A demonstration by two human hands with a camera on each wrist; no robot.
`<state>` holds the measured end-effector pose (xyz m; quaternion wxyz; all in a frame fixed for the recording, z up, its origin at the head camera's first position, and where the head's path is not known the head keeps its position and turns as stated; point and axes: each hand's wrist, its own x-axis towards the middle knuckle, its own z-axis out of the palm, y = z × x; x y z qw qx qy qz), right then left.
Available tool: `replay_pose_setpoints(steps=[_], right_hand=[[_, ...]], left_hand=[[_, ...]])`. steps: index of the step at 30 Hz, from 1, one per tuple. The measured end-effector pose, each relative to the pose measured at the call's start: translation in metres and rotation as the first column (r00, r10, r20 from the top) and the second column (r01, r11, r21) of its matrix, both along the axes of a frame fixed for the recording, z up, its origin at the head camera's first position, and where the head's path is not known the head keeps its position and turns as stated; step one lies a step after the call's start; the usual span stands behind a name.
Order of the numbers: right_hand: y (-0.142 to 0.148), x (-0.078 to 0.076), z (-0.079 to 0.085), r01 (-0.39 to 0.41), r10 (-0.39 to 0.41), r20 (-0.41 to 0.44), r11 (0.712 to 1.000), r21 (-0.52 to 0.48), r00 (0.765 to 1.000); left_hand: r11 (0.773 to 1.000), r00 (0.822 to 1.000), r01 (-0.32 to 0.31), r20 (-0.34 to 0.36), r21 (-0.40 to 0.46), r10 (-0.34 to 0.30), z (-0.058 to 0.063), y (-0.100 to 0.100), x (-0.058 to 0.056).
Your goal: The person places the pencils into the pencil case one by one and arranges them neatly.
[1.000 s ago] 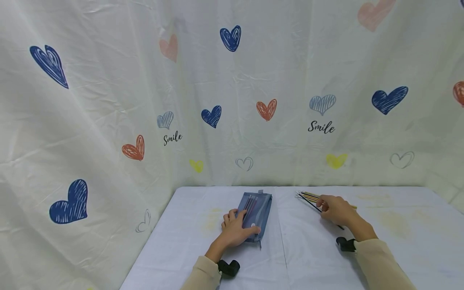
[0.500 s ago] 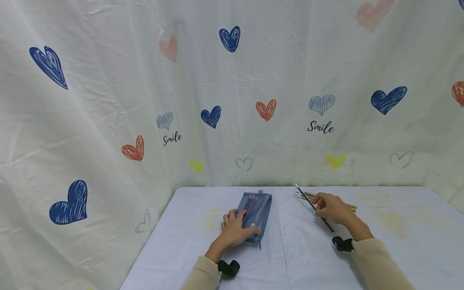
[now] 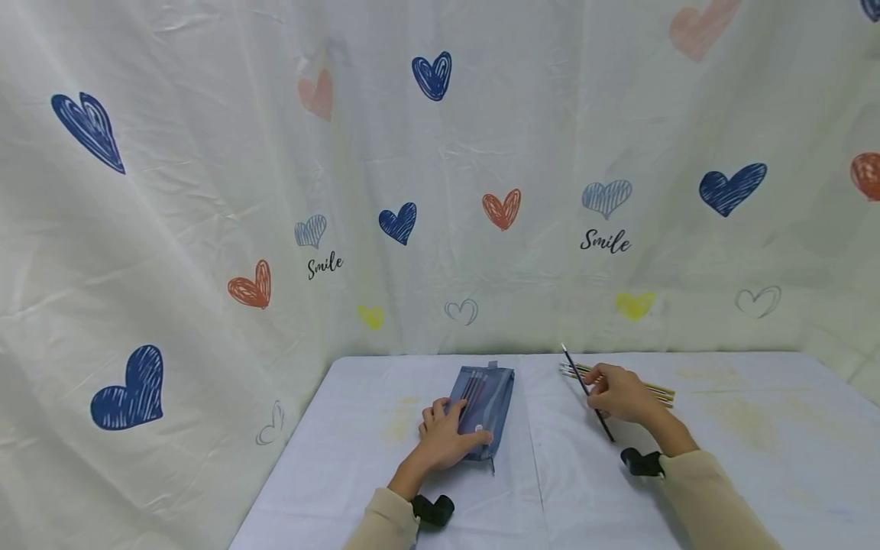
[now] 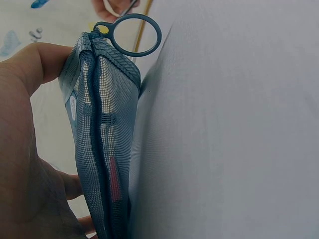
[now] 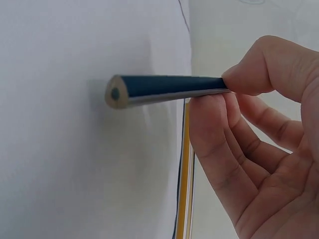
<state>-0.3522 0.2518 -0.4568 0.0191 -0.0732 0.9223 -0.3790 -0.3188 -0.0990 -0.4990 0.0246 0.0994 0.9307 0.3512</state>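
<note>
A blue translucent mesh pencil case lies flat on the table, slim stick-like things showing through its top. My left hand rests on it, thumb near its right side and fingers spread toward the left edge. In the left wrist view, the thumb and fingers touch the case's upper face; its zip faces the camera. My right hand pinches a dark blue pencil between thumb and forefinger. This pencil slants above the table, its flat end toward the right wrist camera. Several yellow-striped pencils lie partly behind the right hand.
A white cloth covers the table. Behind it hangs a white curtain printed with hearts and "Smile". A round zip pull sticks out from the case's end. Black devices sit at both wrists.
My right hand has raised the dark blue pencil from beside the other pencils and moved slightly left, turning it steeper. My left hand and the pencil case have stayed in place.
</note>
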Motion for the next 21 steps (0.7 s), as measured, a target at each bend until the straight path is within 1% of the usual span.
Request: replay_pose_setpoints(steps=[6, 14, 21], right_hand=[[-0.006, -0.001, -0.005, 0.007, -0.007, -0.002, 0.999, -0.033, 1.0], [-0.016, 0.0, -0.004, 0.039, -0.039, 0.0, 0.998, -0.05, 0.999], [-0.025, 0.003, -0.004, 0.041, -0.036, 0.047, 0.991, -0.126, 0.998]], left_hand=[[1.0, 1.0, -0.001, -0.001, -0.002, 0.001, -0.001, 0.0, 0.0], [1.0, 1.0, -0.004, -0.001, 0.004, 0.004, 0.002, 0.002, 0.001], [1.0, 1.0, -0.007, -0.002, 0.007, 0.007, 0.003, 0.001, 0.003]])
